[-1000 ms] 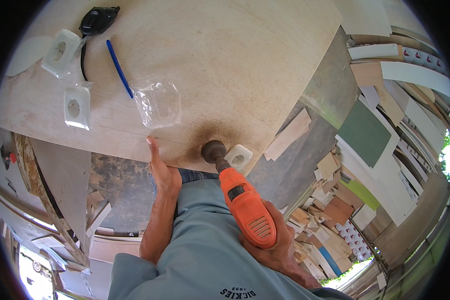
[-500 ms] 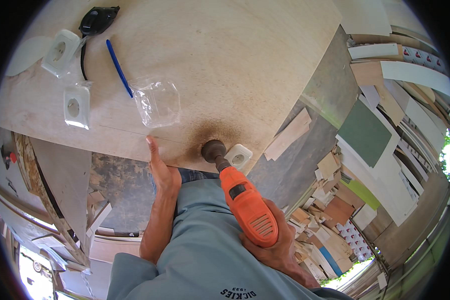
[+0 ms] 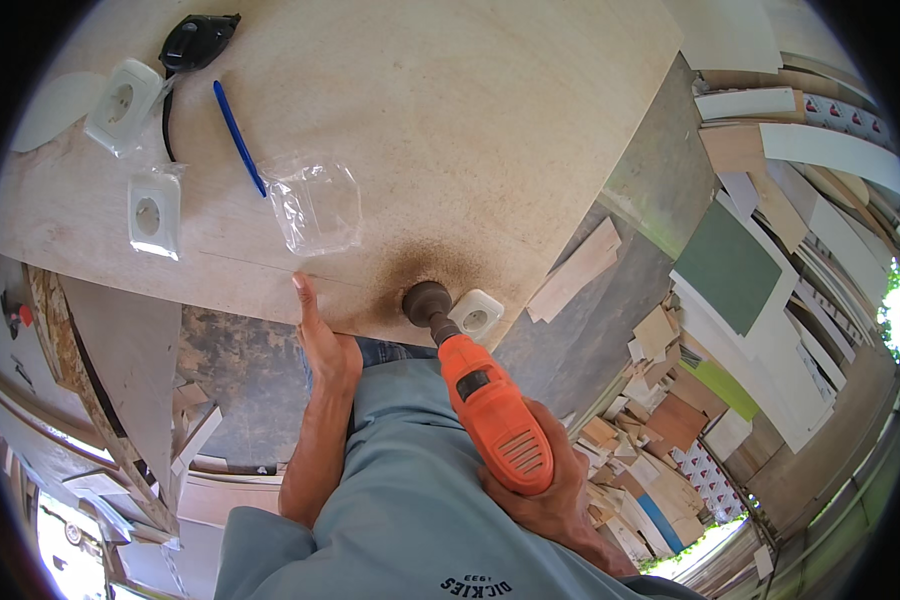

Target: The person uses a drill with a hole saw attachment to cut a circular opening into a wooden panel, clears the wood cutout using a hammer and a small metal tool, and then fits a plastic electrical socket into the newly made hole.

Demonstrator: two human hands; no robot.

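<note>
My right hand (image 3: 555,470) is wrapped round the rear of an orange power drill (image 3: 495,400). Its dark hole saw (image 3: 427,303) meets the plywood board (image 3: 510,150) close to the near edge, inside a ring of brown sawdust (image 3: 440,258). At the same edge, left of the drill, my left hand (image 3: 328,350) grips the board with the thumb lying on top; its other fingers are hidden below. A white wall socket (image 3: 477,315) lies unwrapped just right of the hole saw. An empty clear plastic bag (image 3: 317,207) rests beyond my left thumb.
On the board's left lie two bagged white sockets, one farther (image 3: 122,105) and one nearer (image 3: 154,215), a blue pen (image 3: 238,138) and a black tape measure (image 3: 200,42). Offcuts and panels (image 3: 735,265) are piled on the right. A wood strip (image 3: 577,268) sits beyond the board's right edge.
</note>
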